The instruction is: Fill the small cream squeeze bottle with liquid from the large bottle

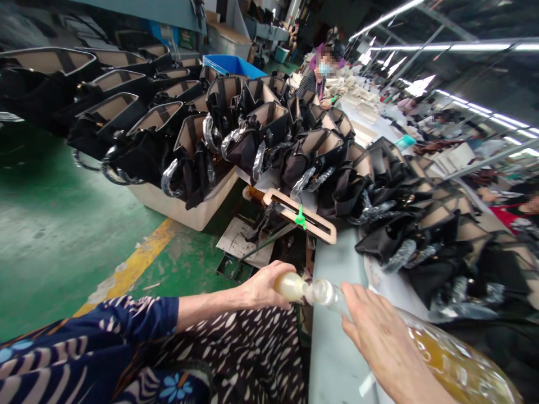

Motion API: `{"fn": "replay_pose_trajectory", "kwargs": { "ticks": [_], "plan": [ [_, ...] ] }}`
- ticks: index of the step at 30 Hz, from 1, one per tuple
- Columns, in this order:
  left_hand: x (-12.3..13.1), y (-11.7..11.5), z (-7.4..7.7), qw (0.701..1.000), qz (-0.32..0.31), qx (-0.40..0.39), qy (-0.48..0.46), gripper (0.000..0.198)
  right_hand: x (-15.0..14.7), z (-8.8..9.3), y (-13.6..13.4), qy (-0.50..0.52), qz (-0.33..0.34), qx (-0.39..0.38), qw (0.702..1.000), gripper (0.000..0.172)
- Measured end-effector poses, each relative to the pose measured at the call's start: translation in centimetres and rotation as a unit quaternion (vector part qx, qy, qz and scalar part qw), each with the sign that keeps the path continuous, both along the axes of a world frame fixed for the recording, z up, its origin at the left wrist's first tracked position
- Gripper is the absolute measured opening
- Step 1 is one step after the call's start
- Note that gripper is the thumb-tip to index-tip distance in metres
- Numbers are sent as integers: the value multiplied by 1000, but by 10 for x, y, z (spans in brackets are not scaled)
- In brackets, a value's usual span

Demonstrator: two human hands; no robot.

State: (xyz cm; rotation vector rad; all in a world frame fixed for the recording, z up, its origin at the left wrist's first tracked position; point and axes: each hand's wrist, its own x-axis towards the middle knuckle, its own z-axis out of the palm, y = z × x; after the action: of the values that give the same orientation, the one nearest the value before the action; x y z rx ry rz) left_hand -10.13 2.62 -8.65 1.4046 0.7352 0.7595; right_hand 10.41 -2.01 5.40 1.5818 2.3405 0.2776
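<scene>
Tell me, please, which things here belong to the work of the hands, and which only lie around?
In hand:
- left hand holding small bottle
- right hand holding large bottle of amber liquid, its neck at the small bottle's mouth

Lying about:
- black handbags
- wooden frame with green tie
- blue bin

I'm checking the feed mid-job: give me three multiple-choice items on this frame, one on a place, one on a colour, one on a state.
1. Where does the small bottle sit?
A. in the left hand
B. on the floor
C. inside a bag

2. What colour is the liquid in the large bottle?
A. blue
B. amber
C. clear

3. How do the two bottles stand?
A. far apart
B. both upright
C. mouth to mouth

A: the left hand's fingers wrap it.
B: yellow-brown shows through the plastic under the right hand.
C: the necks meet between the hands, both bottles tipped.
</scene>
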Motion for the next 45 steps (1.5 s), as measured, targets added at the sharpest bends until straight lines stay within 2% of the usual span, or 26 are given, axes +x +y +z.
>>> {"fn": "replay_pose_trajectory", "kwargs": {
  "ticks": [7, 13, 18, 26, 35, 45],
  "plan": [
    [7, -2, -11, 999, -6, -39, -18, 69, -23, 13, -1, -51, -84, -35, 995, 30],
    [11, -2, -15, 998, -20, -57, -24, 69, -30, 18, -1, -69, -107, -39, 991, 26],
    [12, -2, -13, 998, -10, -54, -30, 70, -19, 16, -5, -50, -83, -25, 995, 29],
    [14, -2, -11, 1000, -4, -13, -9, 73, 8, 5, -7, 4, -1, 10, 1000, 37],
    [15, -3, -4, 999, -14, -17, -28, 71, 11, 2, -9, -3, 29, 47, 998, 45],
    [16, -3, 3, 999, -21, -14, -21, 71, 11, 11, -5, -43, 54, 48, 996, 45]
  ]
}}
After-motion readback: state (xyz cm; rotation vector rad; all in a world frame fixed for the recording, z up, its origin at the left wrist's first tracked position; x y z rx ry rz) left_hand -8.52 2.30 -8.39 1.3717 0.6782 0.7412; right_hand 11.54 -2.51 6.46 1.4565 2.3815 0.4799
